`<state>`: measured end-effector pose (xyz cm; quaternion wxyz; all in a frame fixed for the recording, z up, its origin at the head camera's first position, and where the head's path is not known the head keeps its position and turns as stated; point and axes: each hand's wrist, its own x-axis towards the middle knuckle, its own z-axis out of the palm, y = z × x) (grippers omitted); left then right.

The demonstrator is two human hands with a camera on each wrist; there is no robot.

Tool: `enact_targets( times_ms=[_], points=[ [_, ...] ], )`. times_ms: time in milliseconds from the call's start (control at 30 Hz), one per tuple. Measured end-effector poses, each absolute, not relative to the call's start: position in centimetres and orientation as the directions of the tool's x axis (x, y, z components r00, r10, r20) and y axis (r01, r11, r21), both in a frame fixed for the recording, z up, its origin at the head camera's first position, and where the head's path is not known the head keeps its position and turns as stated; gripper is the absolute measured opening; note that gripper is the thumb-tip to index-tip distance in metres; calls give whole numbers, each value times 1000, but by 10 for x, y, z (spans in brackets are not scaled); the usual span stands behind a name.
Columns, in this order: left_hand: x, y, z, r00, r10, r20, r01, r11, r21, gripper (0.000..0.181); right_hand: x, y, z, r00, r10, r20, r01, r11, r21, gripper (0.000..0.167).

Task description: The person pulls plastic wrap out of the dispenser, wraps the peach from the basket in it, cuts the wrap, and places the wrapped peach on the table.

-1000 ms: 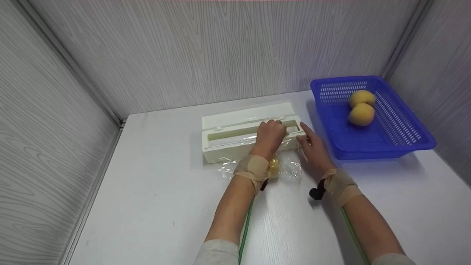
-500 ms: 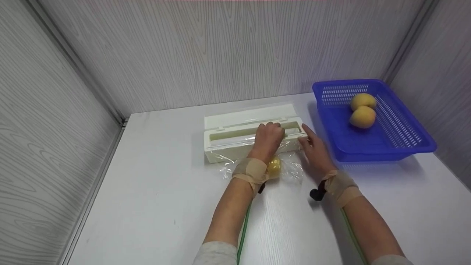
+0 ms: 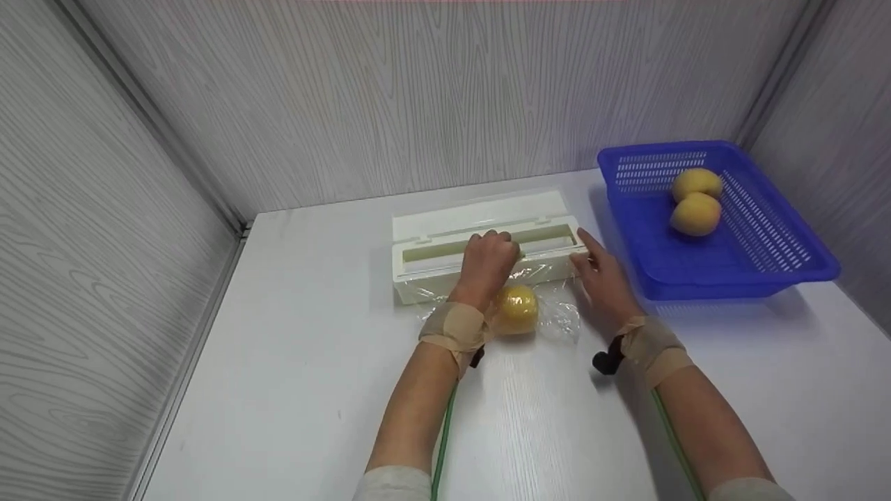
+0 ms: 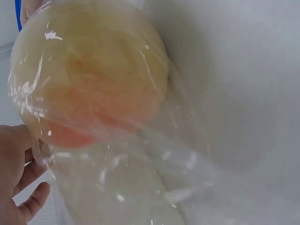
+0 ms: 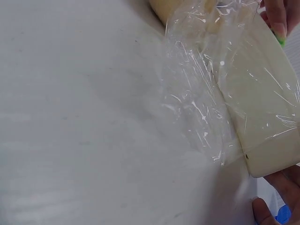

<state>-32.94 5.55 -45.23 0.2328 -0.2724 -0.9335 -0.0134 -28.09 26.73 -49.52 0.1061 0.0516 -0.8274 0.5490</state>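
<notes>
A long white box (image 3: 487,268) lies with its lid folded back and a roll of clear film (image 3: 550,244) inside. My left hand (image 3: 487,264) is over the box's front edge, pinching a small green piece (image 5: 280,38) that shows in the right wrist view. At the box's right end, my right hand (image 3: 605,285) holds the corner between thumb and fingers. Clear film (image 5: 197,98) hangs over the box's front and covers a yellow fruit (image 3: 516,309) on the table before it. The left wrist view shows this fruit (image 4: 93,75) with a reddish patch under the film.
A blue basket (image 3: 696,268) with two yellow fruits (image 3: 696,214) stands right of the box on the white table (image 3: 299,362). Panel walls rise behind and at both sides. A green cord (image 3: 443,445) runs along each forearm.
My left hand has slid leftward along the box's front edge, uncovering more of the wrapped fruit. My right hand has kept its place at the box's end.
</notes>
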Motion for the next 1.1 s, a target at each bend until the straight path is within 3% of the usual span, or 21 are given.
enact_targets(
  times_ms=[233,500,867,1000,1100],
  points=[
    [-329,39,-460,-724,491,484,508,855,-109,17,-294,281,-512,-969,48,244,-193,471,-861,57],
    [-326,29,-462,-716,478,508,503,859,-100,16,-294,284,-514,-973,52,227,-179,454,-873,58],
    [-324,12,-462,-688,460,561,485,867,-117,16,-275,265,-477,-977,16,212,-184,438,-880,56],
    [-323,7,-463,-654,461,599,480,866,-141,16,-283,270,-491,-978,20,206,-174,455,-873,57],
    [-322,3,-463,-663,454,595,487,865,-118,16,-292,273,-504,-974,22,224,-186,480,-857,58]
  ],
)
